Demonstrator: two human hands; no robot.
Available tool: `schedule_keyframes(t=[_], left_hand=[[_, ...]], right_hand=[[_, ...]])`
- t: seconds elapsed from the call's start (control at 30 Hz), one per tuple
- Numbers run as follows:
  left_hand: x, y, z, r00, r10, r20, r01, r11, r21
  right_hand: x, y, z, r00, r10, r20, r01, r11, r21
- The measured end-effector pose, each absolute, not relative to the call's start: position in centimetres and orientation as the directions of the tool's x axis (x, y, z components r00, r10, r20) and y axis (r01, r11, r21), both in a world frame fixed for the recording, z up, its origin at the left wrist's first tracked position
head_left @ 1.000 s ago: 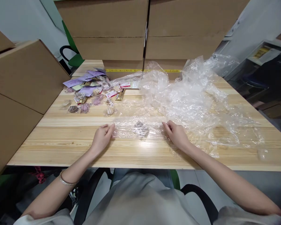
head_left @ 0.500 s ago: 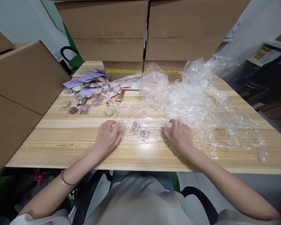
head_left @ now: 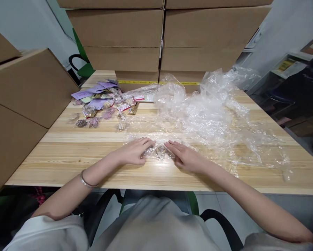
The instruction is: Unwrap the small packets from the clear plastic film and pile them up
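Clear plastic wrap (head_left: 160,137) lies crinkled on the wooden table in front of me, around small wrapped items. One such item, a brownish packet (head_left: 161,150), shows between my hands; its exact kind is too blurred to name. My left hand (head_left: 135,150) rests on the left part of the wrap, fingers stretched toward the middle and thumb apart. From the other side my right hand (head_left: 184,156) lies flat on the wrap with its fingers extended, the tips close to those of the left. Both hands partly cover the wrapped items.
A large heap of clear plastic film (head_left: 205,111) spreads over the right side. At the back left is a pile of purple packets (head_left: 96,103) and small bagged pieces. Cardboard boxes (head_left: 122,38) stand behind the table, and another carton (head_left: 36,87) stands on the left.
Both hands have moved inward from the sides of the wrap, so their fingertips are now close together over the small items. The wrap there looks more gathered.
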State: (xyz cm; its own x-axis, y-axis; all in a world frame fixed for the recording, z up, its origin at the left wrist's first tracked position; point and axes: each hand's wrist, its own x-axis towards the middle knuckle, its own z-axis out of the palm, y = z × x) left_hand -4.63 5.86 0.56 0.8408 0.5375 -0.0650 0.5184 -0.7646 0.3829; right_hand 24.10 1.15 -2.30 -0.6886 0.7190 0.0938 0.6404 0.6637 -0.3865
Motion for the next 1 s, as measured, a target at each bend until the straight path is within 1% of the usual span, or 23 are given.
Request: schedule_keyframes(t=[0.1, 0.2, 0.27, 0.33, 0.4, 0.47, 0.53, 0.63, 0.7, 0.73, 0.8, 0.87, 0.93, 1.0], left_hand=[[-5.8, 5.3, 0.8, 0.846, 0.531, -0.053, 0.507, -0.771, 0.385], [-7.5, 5.2, 0.6, 0.823, 0.565, -0.057, 0.531, -0.730, 0.431], [-8.9, 5.2, 0.6, 0.800, 0.595, -0.080, 0.550, -0.672, 0.496], [-10.2, 5.1, 0.6, 0.786, 0.611, -0.099, 0.540, -0.600, 0.591], [-11.3, 4.9, 0.8, 0.765, 0.635, -0.106, 0.521, -0.514, 0.681], [-12.1, 4.4, 0.9, 0.721, 0.684, -0.111, 0.517, -0.424, 0.744], [-12.5, 3.9, 0.8, 0.652, 0.749, -0.119, 0.529, -0.337, 0.779], [-12.6, 3.1, 0.4, 0.524, 0.846, -0.101, 0.556, -0.250, 0.793], [-12.3, 2.6, -0.1, 0.419, 0.907, -0.045, 0.586, -0.232, 0.777], [-12.1, 2.5, -0.4, 0.350, 0.937, -0.010, 0.622, -0.225, 0.750], [-11.6, 2.1, -1.1, 0.189, 0.980, 0.065, 0.730, -0.184, 0.658], [-11.1, 1.8, -1.6, 0.057, 0.991, 0.118, 0.821, -0.114, 0.559], [-10.7, 1.5, -1.9, 0.002, 0.991, 0.134, 0.881, -0.065, 0.468], [-10.5, 1.2, -1.9, 0.014, 0.993, 0.121, 0.940, -0.054, 0.336]], right_hand=[[24.1, 1.0, -1.9, -0.670, 0.736, 0.101, 0.664, 0.654, -0.362], [24.6, 1.0, -1.0, -0.658, 0.748, 0.088, 0.669, 0.634, -0.389], [25.3, 1.1, -0.4, -0.647, 0.758, 0.079, 0.665, 0.612, -0.428], [26.0, 1.3, -0.3, -0.656, 0.751, 0.070, 0.645, 0.607, -0.464], [26.5, 1.6, -0.5, -0.667, 0.743, 0.062, 0.634, 0.609, -0.477], [27.0, 1.9, -0.7, -0.665, 0.745, 0.052, 0.636, 0.602, -0.483], [27.3, 2.0, -0.6, -0.661, 0.749, 0.033, 0.623, 0.573, -0.533], [27.4, 2.1, 0.1, -0.647, 0.762, -0.036, 0.585, 0.466, -0.664], [27.0, 2.1, 0.5, -0.591, 0.802, -0.087, 0.595, 0.360, -0.719], [26.7, 2.2, 0.6, -0.542, 0.835, -0.093, 0.606, 0.313, -0.731], [25.6, 2.2, 0.4, -0.415, 0.908, -0.051, 0.629, 0.246, -0.737], [24.3, 2.2, -0.3, -0.284, 0.959, 0.018, 0.656, 0.208, -0.726], [23.3, 2.2, -1.2, -0.227, 0.973, 0.040, 0.700, 0.192, -0.688], [22.8, 2.3, -1.9, -0.231, 0.972, 0.029, 0.764, 0.200, -0.614]])
